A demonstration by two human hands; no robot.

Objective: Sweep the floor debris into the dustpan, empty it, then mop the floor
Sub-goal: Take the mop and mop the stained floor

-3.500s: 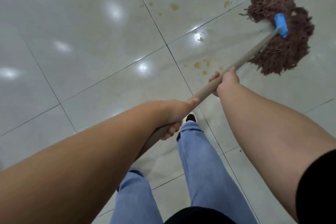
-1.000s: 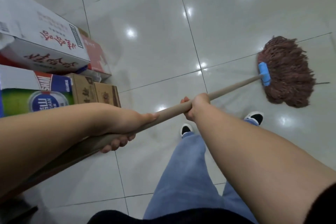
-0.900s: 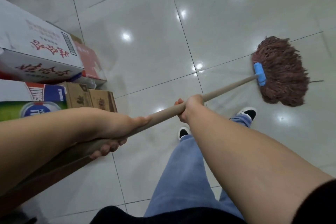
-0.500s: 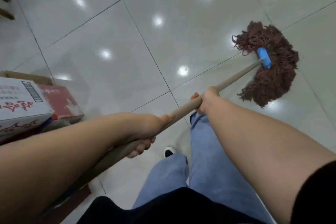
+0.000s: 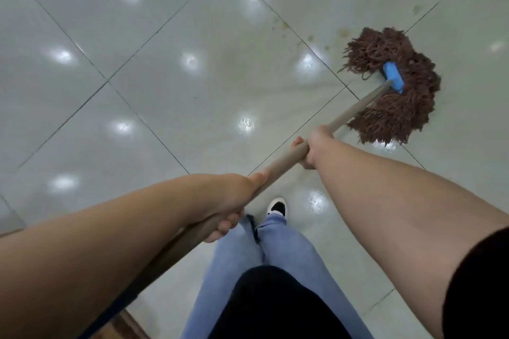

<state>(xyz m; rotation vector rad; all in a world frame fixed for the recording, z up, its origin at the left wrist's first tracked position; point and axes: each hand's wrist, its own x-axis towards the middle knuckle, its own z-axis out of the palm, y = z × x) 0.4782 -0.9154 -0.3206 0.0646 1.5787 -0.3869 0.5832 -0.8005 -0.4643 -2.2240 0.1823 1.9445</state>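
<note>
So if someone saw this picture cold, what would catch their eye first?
Probably the shaggy brown mop head with its bright blue clamp, spread on the glossy tiled floor at upper right. Next, two bare forearms reaching in, the left hand and right hand gripping the wooden handle. Yellowish stains dot the tiles just beyond the mop.

No writing, label, brand, number or sign can be read anywhere in this view; the mop, its handle and the floor tiles carry no legible marks.
</note>
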